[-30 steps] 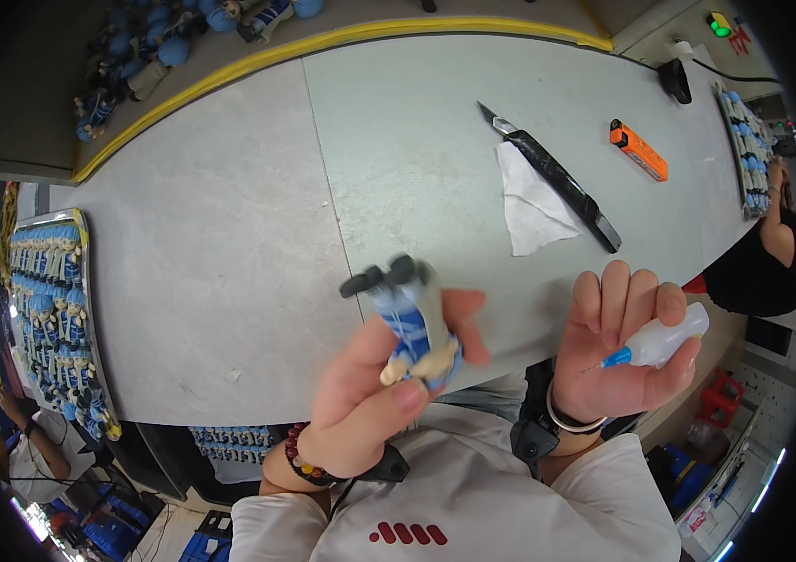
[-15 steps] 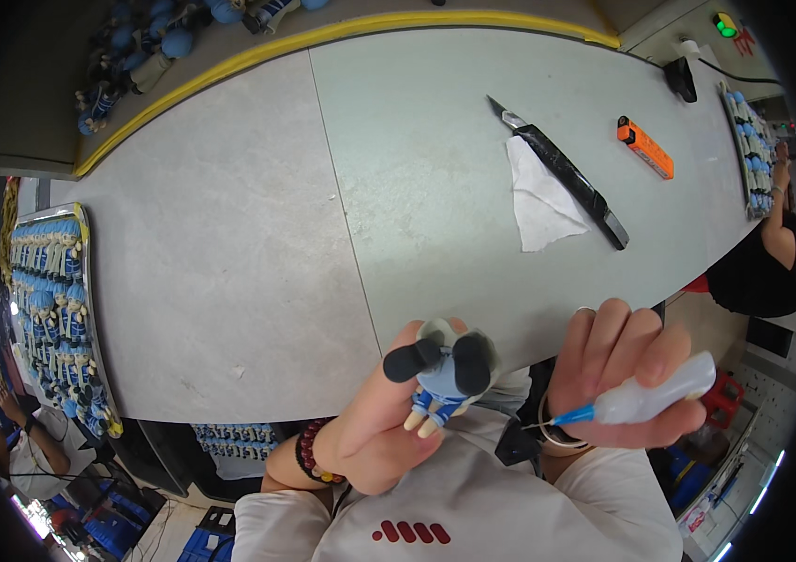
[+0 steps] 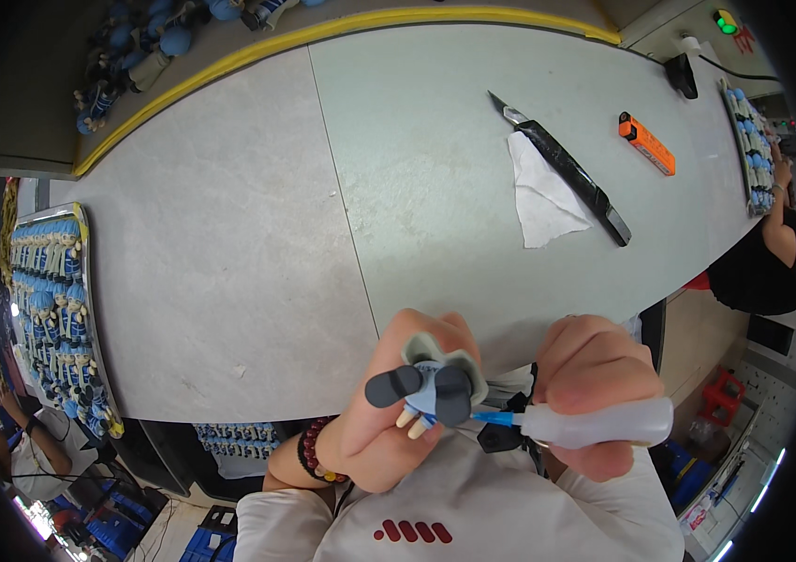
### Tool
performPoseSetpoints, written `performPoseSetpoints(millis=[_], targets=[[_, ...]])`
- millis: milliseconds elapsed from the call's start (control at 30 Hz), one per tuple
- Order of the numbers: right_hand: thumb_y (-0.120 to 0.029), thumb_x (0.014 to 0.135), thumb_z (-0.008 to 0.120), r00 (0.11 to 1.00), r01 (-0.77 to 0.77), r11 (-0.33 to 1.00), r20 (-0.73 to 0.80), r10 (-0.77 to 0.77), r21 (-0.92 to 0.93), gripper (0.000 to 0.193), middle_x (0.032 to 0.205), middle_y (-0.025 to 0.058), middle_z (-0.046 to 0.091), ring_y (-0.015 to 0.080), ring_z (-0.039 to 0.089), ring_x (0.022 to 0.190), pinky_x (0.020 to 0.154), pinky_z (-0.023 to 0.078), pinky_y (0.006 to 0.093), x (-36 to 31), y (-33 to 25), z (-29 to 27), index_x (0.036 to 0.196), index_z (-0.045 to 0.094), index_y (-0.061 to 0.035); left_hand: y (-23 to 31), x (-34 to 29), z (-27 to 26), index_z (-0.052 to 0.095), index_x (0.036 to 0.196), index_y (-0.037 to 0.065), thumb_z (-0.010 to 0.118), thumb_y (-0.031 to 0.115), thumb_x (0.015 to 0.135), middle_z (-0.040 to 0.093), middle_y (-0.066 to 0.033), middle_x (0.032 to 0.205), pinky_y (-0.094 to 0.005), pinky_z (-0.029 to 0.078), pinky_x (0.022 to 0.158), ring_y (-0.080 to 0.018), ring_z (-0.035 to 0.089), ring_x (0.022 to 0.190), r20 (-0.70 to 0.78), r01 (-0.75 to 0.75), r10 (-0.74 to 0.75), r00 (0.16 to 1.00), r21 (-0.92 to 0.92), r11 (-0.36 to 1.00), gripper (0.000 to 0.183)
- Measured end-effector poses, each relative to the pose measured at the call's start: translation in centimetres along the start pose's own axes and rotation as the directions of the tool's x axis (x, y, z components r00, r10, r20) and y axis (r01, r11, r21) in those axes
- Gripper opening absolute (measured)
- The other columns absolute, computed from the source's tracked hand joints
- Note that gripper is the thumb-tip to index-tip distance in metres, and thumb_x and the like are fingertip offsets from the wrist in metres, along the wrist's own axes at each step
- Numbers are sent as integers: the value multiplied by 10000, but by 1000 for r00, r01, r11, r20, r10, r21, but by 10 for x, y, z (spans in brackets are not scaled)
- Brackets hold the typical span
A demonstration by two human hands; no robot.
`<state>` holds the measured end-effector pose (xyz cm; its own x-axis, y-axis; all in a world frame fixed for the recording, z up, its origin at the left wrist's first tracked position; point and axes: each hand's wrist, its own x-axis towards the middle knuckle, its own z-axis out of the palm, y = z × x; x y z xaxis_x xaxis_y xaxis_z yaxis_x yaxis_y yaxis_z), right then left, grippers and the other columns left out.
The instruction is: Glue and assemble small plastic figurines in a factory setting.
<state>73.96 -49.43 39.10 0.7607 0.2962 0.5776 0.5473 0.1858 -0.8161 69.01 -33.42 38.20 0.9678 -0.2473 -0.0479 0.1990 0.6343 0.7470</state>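
Observation:
My left hand (image 3: 398,450) is closed around a small figurine (image 3: 431,384) in blue clothing. Two dark feet and pale fingers or limbs face me, with a grey-green scalloped part behind them. In my right hand (image 3: 595,370) is a translucent white squeeze bottle (image 3: 604,423), lying sideways in the grip. Its blue nozzle points left, and the tip meets or passes behind the figurine's right dark foot; whether it touches cannot be seen. Both hands are held just in front of the table's near edge.
On the grey table (image 3: 229,234) lie a black craft knife (image 3: 571,178), a white cloth or tissue (image 3: 543,201) and an orange lighter-shaped object (image 3: 646,143). Trays of blue-haired figurines stand at left (image 3: 56,328) and right (image 3: 749,150). A yellow-edged shelf (image 3: 323,30) runs along the back. Another person (image 3: 763,262) sits at right.
My right hand has turned and moved left, bringing the bottle's nozzle from clear of the figurine up to it. The figurine has tilted slightly and sunk a little in my left hand.

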Motion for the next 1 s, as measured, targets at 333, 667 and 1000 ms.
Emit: performPoseSetpoints(millis=[333, 667, 1000], targets=[[-470, 728, 647, 994, -103, 994, 38, 104, -27, 485, 686, 45, 596, 161, 529, 533, 444, 401, 258, -5, -8, -4, 878, 648, -9, -2, -1, 0, 377, 965, 27, 393, 17, 686, 451, -95, 861, -303, 325, 642, -166, 385, 719, 17, -33, 33, 999, 44, 998, 280], [-483, 859, 459, 975, 23, 983, -223, 18, 180, 451, 592, 38, 472, 134, 436, 501, 427, 320, 247, -9, -4, 7, 805, 548, -45, -12, -3, -8, 346, 1021, 14, 388, 31, 687, 434, -92, 883, -290, 328, 668, -162, 380, 737, 52, -66, 67, 996, -10, 998, 337], [-485, 870, 439, 936, 34, 898, -328, 125, 439, 413, 641, 42, 458, 133, 434, 560, 495, 312, 238, -7, -9, -8, 811, 510, -83, -14, -21, -16, 285, 1187, -53, 516, 250, 779, 507, -126, 980, -279, 409, 726, -144, 481, 817, 87, 15, -5, 996, -114, 993, 558]])
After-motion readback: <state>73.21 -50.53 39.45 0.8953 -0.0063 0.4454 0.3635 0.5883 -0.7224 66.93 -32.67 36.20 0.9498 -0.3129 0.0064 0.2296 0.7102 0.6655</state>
